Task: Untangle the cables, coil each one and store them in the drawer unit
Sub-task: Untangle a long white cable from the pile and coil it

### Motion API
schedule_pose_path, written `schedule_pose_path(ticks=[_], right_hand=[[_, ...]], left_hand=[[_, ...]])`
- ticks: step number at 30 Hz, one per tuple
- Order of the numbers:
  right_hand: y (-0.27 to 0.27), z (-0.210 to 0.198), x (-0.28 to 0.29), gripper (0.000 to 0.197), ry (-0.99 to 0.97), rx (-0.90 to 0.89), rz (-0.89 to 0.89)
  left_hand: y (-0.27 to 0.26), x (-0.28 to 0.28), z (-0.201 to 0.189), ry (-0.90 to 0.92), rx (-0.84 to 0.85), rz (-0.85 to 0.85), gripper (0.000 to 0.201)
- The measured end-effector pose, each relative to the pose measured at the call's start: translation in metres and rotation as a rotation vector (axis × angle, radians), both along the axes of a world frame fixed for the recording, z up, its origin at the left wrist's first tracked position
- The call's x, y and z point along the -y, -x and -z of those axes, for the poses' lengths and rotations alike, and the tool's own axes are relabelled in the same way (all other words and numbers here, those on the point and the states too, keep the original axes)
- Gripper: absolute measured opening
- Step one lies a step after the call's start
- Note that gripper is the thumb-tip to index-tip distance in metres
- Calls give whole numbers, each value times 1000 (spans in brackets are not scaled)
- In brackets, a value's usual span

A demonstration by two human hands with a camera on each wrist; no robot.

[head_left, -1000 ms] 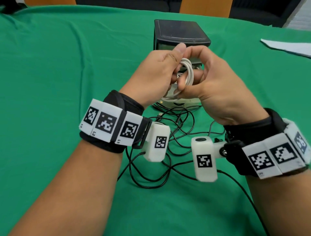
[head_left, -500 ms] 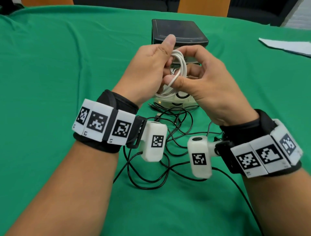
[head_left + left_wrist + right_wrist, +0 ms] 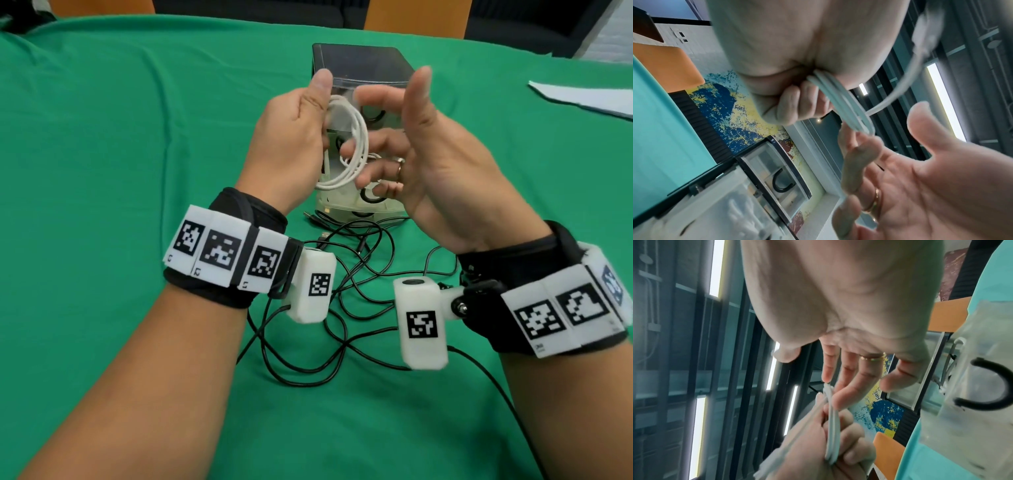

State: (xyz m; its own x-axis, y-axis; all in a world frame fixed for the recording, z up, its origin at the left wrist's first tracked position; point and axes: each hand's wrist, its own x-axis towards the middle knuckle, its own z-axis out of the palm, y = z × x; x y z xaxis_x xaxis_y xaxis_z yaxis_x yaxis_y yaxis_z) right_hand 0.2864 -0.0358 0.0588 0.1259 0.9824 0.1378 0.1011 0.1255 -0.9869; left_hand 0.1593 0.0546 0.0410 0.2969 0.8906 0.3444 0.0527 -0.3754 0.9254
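My left hand (image 3: 294, 137) grips a coiled white cable (image 3: 352, 147), held up above the table with the loops hanging from thumb and fingers. The left wrist view shows the same white coil (image 3: 840, 100) pinched in the curled fingers, one plug end sticking up. My right hand (image 3: 411, 150) is beside the coil with fingers spread and straight, its fingertips (image 3: 838, 386) just touching the loops. Behind the hands stands the drawer unit (image 3: 359, 68), clear drawers under a dark top. A tangle of black cables (image 3: 342, 274) lies on the green cloth below my wrists.
The green tablecloth (image 3: 120, 154) covers the whole table. White paper (image 3: 582, 97) lies at the far right. Orange chair backs (image 3: 416, 17) stand beyond the far edge. A black cable (image 3: 496, 387) trails off toward the lower right.
My right hand has let go of the white coil and spread its fingers. The left hand still holds the coil, and both hands have lifted a little.
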Motion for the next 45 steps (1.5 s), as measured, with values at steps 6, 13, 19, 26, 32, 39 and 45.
schedule_pose_path(ticks=[6,13,19,26,32,39,45], right_hand=[[-11,-9,4,39,9,-8,67],[2,2,5,50,66,376,93],[-2,9,-2,34,159,440,110],[-14,4,1,13,146,533,-1],[-20,12,-6,9,-50,481,159],[-4,12,-11,18,-311,123,303],[1,9,-6,17,-295,-135,233]], left_hand=[[-1,-2,2,-30,-12,-62,45],[-8,4,1,-47,34,-117,42],[-11,9,-1,38,93,-44,43],[-7,6,0,22,76,-63,43],[-15,20,-9,173,269,57,43],[-17,23,-13,260,476,117,43],[-12,15,-7,25,308,-59,40]])
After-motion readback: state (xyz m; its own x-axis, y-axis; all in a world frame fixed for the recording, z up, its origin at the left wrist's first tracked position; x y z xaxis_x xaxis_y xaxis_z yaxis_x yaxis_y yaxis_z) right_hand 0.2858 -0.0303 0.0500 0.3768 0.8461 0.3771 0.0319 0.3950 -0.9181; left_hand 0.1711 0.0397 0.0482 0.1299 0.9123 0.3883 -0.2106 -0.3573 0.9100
